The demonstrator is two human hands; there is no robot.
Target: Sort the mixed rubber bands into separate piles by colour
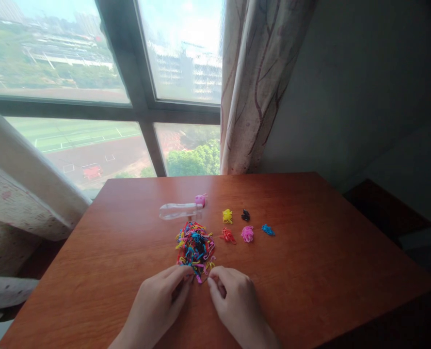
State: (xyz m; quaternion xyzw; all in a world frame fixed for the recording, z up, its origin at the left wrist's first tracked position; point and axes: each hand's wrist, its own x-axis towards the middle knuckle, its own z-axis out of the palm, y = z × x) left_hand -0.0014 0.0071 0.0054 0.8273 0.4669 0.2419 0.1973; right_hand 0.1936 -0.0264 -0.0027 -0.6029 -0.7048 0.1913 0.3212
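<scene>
A mixed heap of thin, multicoloured pieces that look like small rubber bands (195, 245) lies in front of me. My left hand (160, 295) is at the heap's near left edge, thumb and forefinger pinched together. Opposite it, my right hand (233, 293) has its fingertips closed at the near right edge. What either pinch holds is too small to make out. Sorted by colour, small piles lie to the right: a yellow pile (227, 216), a black pile (245, 215), a red pile (228, 235), a pink pile (247, 234) and a blue pile (268, 230).
Behind the heap a clear plastic container (179, 211) lies on its side, with a pink lid-like piece (200, 199) beside it. Everything is on a brown wooden table (310, 261). A window and curtains (255, 87) stand beyond its far edge.
</scene>
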